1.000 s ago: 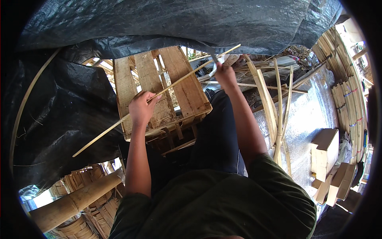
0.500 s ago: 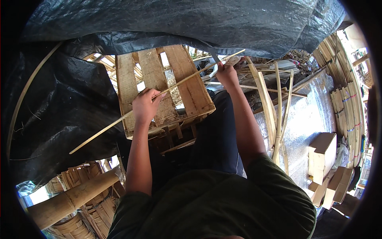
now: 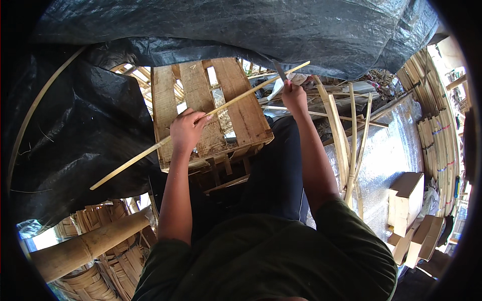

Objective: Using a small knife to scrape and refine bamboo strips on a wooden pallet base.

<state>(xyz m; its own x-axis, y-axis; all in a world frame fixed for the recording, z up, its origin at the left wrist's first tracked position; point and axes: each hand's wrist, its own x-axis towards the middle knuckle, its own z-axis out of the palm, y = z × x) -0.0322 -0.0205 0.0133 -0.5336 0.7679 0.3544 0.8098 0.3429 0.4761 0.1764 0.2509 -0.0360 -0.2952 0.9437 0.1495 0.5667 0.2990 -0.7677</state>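
Note:
A long thin bamboo strip (image 3: 235,100) slants across from lower left to upper right, over a slatted wooden crate (image 3: 245,116). My left hand (image 3: 187,131) is closed around the strip near its middle, above the crate's left part. Beyond the crate's right edge, my right hand (image 3: 294,97) grips a knife; its handle is hidden in the fist. The grey knife blade (image 3: 279,69) points up and left, meeting or crossing the strip near its far end. Whether the edge bites into the strip, I cannot tell.
Black plastic sheeting (image 3: 75,135) hangs at left and along the top. Several split bamboo strips (image 3: 354,130) stand at right, beside silvery sheeting (image 3: 384,155). Cardboard boxes (image 3: 405,203) sit lower right, near bundled bamboo slats (image 3: 436,140). A thick bamboo pole (image 3: 90,248) crosses the lower left.
My right hand and the knife have shifted slightly right and down, toward the strip's far end. The left hand keeps its hold, and the strip has barely moved.

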